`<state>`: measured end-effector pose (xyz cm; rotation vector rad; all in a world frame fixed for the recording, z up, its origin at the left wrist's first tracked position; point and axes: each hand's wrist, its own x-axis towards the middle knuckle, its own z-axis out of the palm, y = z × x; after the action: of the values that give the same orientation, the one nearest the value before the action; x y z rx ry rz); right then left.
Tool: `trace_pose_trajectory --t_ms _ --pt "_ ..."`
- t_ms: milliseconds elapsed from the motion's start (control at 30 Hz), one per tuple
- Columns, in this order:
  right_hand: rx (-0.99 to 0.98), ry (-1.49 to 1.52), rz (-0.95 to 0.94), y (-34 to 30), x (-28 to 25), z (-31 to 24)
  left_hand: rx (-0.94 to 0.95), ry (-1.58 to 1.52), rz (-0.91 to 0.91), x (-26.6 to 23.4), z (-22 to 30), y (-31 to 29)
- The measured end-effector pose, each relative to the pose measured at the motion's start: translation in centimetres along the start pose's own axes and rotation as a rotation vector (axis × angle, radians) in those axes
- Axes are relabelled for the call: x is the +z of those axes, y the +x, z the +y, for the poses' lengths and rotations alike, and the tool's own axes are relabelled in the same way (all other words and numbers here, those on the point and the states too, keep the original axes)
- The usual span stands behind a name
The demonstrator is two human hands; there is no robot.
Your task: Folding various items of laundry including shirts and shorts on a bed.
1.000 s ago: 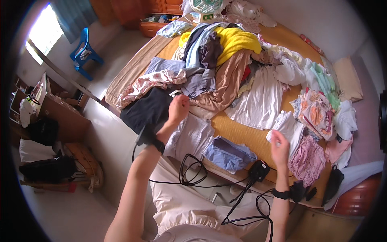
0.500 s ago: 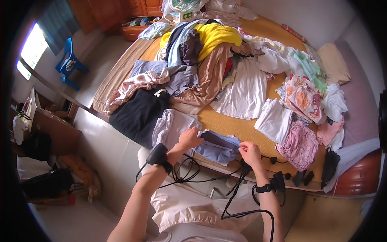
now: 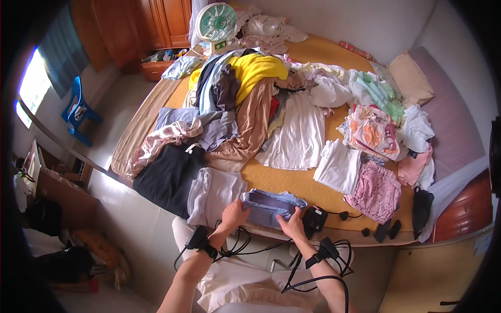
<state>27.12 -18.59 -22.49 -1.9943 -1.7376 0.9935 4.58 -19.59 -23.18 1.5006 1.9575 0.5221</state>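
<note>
Both hands are on the blue garment (image 3: 271, 202), which lies folded into a narrow bundle at the near edge of the bed, on the tan mat (image 3: 279, 180). The left hand (image 3: 235, 215) is partly closed, its fingers curled in against the bundle's left end and gripping it there. The right hand (image 3: 291, 226) is a little more open, thumb and fingers spread around the near right corner, holding the cloth between them (how far the fingertips reach under the fabric, I cannot tell). Each wrist wears a dark strap with a small black unit. Just left of the bundle lies a pale grey folded garment (image 3: 215, 193), and beyond that a black garment (image 3: 169, 180). Right of the right hand sits a black box (image 3: 314, 221) with dark cables around it; a small pale label (image 3: 317, 212) shows on its top, its print too small to read. Farther right are a white folded shirt (image 3: 338, 168) and a pink garment (image 3: 374, 192). At the far end, the fan (image 3: 216, 23) bears a green panel (image 3: 220, 45) on its base, with a pale mark too tiny to make out.
</note>
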Motion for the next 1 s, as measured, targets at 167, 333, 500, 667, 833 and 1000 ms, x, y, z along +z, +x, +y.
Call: trace_pose_trajectory --t_ms 167,333,500,667,833,1000 --pt "-0.106 0.141 0.123 -0.1 2.3 0.0 -0.022 -0.144 0.019 0.4 -0.7 0.1" --pt "-0.139 -0.045 0.195 -0.1 0.1 -0.4 0.014 -0.203 0.002 2.8 -1.0 1.4" --pt "-0.057 -0.143 0.029 -0.5 -3.2 -0.7 0.039 -0.120 0.027 0.7 2.7 0.7" --pt "-0.168 -0.280 0.007 -0.7 -5.0 -3.8 0.058 -0.005 0.642 -6.9 -1.3 0.2" --pt "-0.286 0.169 -0.208 0.9 0.1 -5.4 -0.241 0.330 0.466 -11.6 -4.6 -3.1" --pt "-0.291 0.131 -0.341 -0.1 3.1 -7.2 -0.401 0.246 0.249 -11.4 -7.5 -3.8"
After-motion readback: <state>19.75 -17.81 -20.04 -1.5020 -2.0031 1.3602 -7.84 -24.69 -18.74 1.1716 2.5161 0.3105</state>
